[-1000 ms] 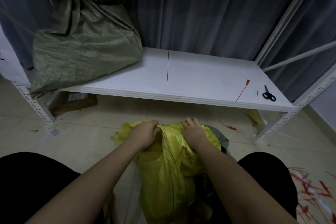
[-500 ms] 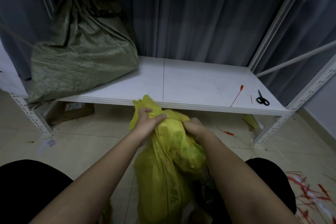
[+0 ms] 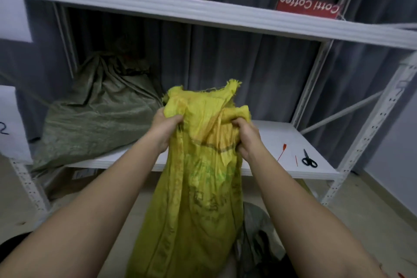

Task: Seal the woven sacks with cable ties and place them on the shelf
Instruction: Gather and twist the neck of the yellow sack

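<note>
Head view: the left hand (image 3: pixel 165 128) and right hand (image 3: pixel 246 137) each grip the gathered mouth of the yellow woven sack (image 3: pixel 198 198), held up in front of the shelf (image 3: pixel 282 165). On that shelf lie a green sack (image 3: pixel 94 119) at its left end and a red cable tie (image 3: pixel 282 152) and scissors (image 3: pixel 309 160) at its right.

Lower shelf (image 3: pixel 266 130) left bare across middle and right-centre, behind raised yellow sack (image 3: pixel 196 187). Left end blocked by slumped green sack (image 3: pixel 94 119), overhanging front edge. Near right front edge, strewn with red cable tie (image 3: pixel 282 152), short red offcut (image 3: pixel 296 160) and black scissors (image 3: pixel 309 160), all apart from one another. Headroom capped by upper shelf (image 3: pixel 203 14). Right side closed off by white upright (image 3: pixel 370 128) and diagonal brace (image 3: pixel 340 111). Rear shut by grey curtain (image 3: pixel 248 70). Both hands gripping yellow sack's mouth, before shelf opening.
</note>
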`<state>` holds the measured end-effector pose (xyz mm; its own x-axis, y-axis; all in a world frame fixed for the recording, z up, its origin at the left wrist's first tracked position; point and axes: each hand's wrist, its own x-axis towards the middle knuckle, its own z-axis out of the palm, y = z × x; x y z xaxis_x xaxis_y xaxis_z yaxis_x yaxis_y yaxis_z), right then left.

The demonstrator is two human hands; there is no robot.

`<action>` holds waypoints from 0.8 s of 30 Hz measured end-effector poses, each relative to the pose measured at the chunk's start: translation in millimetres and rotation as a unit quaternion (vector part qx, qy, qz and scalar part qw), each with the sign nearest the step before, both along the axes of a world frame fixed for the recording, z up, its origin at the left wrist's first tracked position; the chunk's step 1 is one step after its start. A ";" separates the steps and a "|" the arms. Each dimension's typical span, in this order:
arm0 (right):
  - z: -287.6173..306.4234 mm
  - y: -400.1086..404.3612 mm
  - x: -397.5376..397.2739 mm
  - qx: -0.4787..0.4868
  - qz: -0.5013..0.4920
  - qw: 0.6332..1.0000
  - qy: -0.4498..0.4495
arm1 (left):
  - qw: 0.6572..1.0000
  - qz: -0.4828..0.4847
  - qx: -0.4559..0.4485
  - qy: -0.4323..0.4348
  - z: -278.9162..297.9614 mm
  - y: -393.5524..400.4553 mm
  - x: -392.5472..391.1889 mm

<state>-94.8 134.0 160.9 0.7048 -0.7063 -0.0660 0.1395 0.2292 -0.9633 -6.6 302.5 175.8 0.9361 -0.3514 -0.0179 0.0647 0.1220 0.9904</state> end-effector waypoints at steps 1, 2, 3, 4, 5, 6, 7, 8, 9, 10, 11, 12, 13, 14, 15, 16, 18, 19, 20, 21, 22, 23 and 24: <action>7.6 0.0 -0.7 -0.012 0.005 1.000 -0.004 | 1.000 0.001 0.018 -0.014 7.4 1.0 2.1; 14.2 0.9 -1.9 -0.018 0.008 1.000 -0.002 | 0.999 -0.002 0.038 -0.023 13.2 1.8 3.8; 19.2 1.8 -4.1 -0.016 0.011 1.000 0.002 | 0.998 -0.007 0.060 -0.026 17.9 3.0 4.5; 21.6 2.1 -5.7 0.004 0.018 1.000 -0.004 | 0.997 -0.017 0.076 -0.028 21.9 3.9 4.0; 22.8 2.8 -7.8 0.040 0.036 0.998 -0.018 | 0.996 -0.025 0.082 -0.026 24.3 5.0 3.9; 23.5 5.7 -9.8 0.071 0.061 0.995 -0.038 | 0.997 -0.032 0.074 -0.020 25.7 6.0 4.4; 24.1 10.6 -10.9 0.091 0.086 0.990 -0.063 | 0.997 -0.037 0.062 -0.013 26.5 7.4 4.8; 23.0 15.9 -9.6 0.100 0.108 0.985 -0.086 | 0.998 -0.040 0.051 -0.007 25.8 8.9 4.8; 20.1 20.7 -6.3 0.096 0.124 0.983 -0.097 | 0.998 -0.046 0.051 -0.001 23.4 10.9 4.4; 15.4 25.2 -1.5 0.080 0.132 0.984 -0.091 | 0.997 -0.054 0.053 0.004 18.8 12.2 4.4; 9.9 31.2 2.8 0.062 0.126 0.988 -0.064 | 0.996 -0.066 0.057 0.007 12.5 13.7 2.9; 1.0 35.7 6.9 0.049 0.119 0.991 -0.029 | 0.994 -0.081 0.067 0.002 4.7 14.5 0.2; -10.5 39.7 9.8 0.047 0.109 0.993 0.006 | 0.992 -0.095 0.087 -0.011 -3.8 14.3 -3.1; -21.7 42.7 12.9 0.054 0.104 0.992 0.038 | 0.988 -0.104 0.109 -0.023 -12.5 13.9 -7.1; -29.2 47.2 13.4 0.063 0.105 0.990 0.064 | 0.986 -0.102 0.129 -0.030 -20.7 12.5 -10.0; -36.1 50.1 15.5 0.075 0.107 0.989 0.076 | 0.985 -0.091 0.139 -0.035 -27.3 10.2 -12.0; -40.7 53.0 19.5 0.075 0.104 0.989 0.069 | 0.986 -0.058 0.150 -0.049 -30.9 5.2 -15.5; -37.2 54.8 20.3 0.065 0.104 0.990 0.062 | 0.986 -0.045 0.151 -0.052 -30.0 2.6 -14.7; -34.5 53.5 21.9 0.057 0.099 0.992 0.048 | 0.987 -0.039 0.147 -0.052 -28.2 0.1 -12.3; -30.2 52.4 20.7 0.049 0.090 0.994 0.032 | 0.988 -0.036 0.139 -0.050 -25.6 -0.7 -9.1; -26.2 50.6 18.1 0.038 0.083 0.996 0.012 | 0.990 -0.038 0.132 -0.043 -22.3 -0.5 -6.8; -21.7 47.2 14.8 0.020 0.075 0.997 -0.009 | 0.990 -0.046 0.126 -0.033 -19.4 0.0 -3.0; -18.6 42.7 11.2 0.000 0.077 0.997 -0.027 | 0.990 -0.060 0.124 -0.025 -18.4 1.2 -0.2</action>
<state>-83.6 176.7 142.2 0.8073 -0.5895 -0.0252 0.1542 0.2520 -0.9554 -6.8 303.7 157.4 0.8900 -0.4504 -0.0717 0.0137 -0.1308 0.9913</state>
